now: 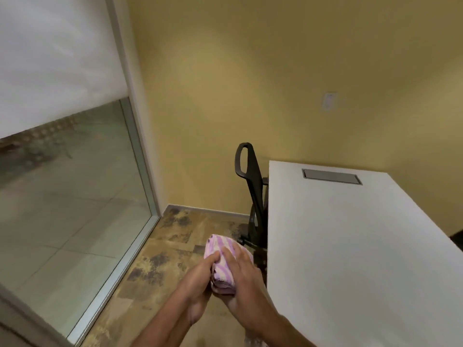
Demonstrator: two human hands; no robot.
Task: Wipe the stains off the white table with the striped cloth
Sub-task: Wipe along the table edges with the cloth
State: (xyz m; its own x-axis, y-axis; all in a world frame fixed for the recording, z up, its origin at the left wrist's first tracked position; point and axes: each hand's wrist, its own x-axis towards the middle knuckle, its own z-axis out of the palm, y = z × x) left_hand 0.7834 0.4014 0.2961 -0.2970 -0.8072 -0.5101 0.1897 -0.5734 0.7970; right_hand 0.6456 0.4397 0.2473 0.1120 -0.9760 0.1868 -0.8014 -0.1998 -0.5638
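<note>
A folded cloth [220, 256] with pink and white stripes is held in the air over the floor, left of the white table [350, 246]. My left hand [198, 279] grips it from the left, thumb on top. My right hand [241, 279] lies over it from the right, fingers spread across the stripes. Both hands are apart from the table's left edge. The tabletop fills the right side of the view and looks plain white; I see no stains on it from here.
A grey cable hatch [332, 177] is set into the table's far end. A black chair [251, 191] stands tucked at the table's left edge, just beyond the cloth. A glass wall with a metal frame [147, 186] runs along the left. Mottled brown floor lies below.
</note>
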